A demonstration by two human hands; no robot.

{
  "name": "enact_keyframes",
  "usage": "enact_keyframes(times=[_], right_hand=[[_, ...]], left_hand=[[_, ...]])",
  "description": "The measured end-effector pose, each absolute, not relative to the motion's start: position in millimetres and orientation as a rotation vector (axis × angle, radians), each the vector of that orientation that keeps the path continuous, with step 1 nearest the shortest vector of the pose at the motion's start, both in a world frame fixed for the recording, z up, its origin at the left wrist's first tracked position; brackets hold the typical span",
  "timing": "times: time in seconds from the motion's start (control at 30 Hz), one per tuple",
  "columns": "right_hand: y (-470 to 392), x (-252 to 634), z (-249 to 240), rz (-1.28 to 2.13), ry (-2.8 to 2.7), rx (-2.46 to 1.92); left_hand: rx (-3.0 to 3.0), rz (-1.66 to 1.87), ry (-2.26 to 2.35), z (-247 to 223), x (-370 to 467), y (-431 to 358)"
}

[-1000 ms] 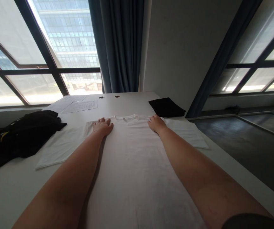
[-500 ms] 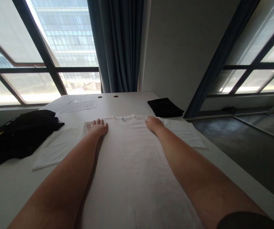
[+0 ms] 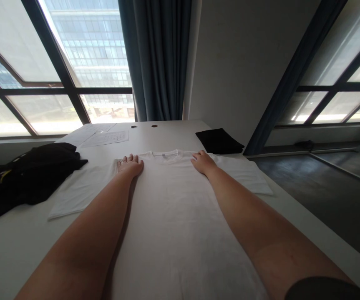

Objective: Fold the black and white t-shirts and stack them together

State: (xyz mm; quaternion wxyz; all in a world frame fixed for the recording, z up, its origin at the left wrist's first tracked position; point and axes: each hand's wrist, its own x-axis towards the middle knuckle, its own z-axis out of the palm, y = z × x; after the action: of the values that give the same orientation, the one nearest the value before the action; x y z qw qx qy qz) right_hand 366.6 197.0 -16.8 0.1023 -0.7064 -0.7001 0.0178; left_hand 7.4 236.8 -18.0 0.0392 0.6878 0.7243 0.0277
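Note:
A white T-shirt (image 3: pixel 170 200) lies spread flat on the white table, its collar at the far side and its sleeves out to both sides. My left hand (image 3: pixel 130 165) rests flat on the left shoulder of the shirt, fingers apart and pointing away from me. On the right shoulder lies my right hand (image 3: pixel 203 161), palm down with its fingers slightly bent and a little apart. Both hands touch the fabric and grip nothing.
Dark clothing (image 3: pixel 29 179) with a small yellow mark lies heaped at the left. A folded black cloth (image 3: pixel 220 141) sits at the far right of the table (image 3: pixel 173 133). Printed papers (image 3: pixel 106 138) lie at the back left, near two round holes. Windows and curtains stand behind.
The whole view has shifted slightly, so things appear a little further right. The fingers of my right hand look slightly more bent and raised. My left hand stays on the shirt.

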Motion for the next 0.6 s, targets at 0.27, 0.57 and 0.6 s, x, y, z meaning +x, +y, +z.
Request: enact_keyframes(times=[0.27, 0.57, 0.6], right_hand=[[203, 370, -16, 0.141, -2.151, -2.082], [206, 365, -19, 0.233, -2.130, -2.182], [204, 365, -18, 0.228, -2.135, -2.166]], left_hand=[[2.149, 0.074, 2.194, -17, 5, 236], [2.483, 0.022, 1.834, -14, 18, 229], [2.481, 0.017, 1.841, -14, 19, 229]])
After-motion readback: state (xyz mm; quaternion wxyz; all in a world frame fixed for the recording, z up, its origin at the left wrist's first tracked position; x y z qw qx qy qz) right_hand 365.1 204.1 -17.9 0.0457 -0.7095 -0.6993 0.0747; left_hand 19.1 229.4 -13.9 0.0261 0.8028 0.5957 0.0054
